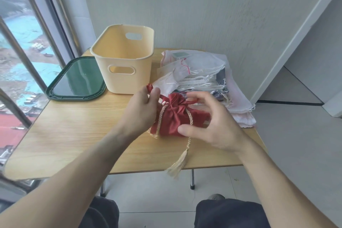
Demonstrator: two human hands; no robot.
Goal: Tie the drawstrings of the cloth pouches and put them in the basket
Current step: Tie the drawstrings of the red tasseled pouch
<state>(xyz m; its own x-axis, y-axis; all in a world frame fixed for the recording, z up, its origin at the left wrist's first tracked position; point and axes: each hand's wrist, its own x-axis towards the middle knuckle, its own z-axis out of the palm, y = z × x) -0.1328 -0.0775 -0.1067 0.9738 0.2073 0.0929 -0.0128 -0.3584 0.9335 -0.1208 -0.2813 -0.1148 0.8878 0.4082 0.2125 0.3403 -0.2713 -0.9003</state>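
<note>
Your left hand [143, 103] pinches the red pouch [172, 118] drawstring mid-frame. Your right hand [207, 120] hovers with fingers spread, gripping nothing. The basket [122, 72] sits above.

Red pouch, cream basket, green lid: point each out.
Red pouch [172, 122], head view, on its front cloth.
Cream basket [129, 81], head view, on its front wall.
Green lid [77, 79], head view, on its flat top.

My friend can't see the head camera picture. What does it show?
Two hands work on a red pouch on a wooden table: the left hand pinches its red drawstring, the right hand hovers open over it. Behind stand a cream basket, a green lid and a pile of white pouches.
</note>
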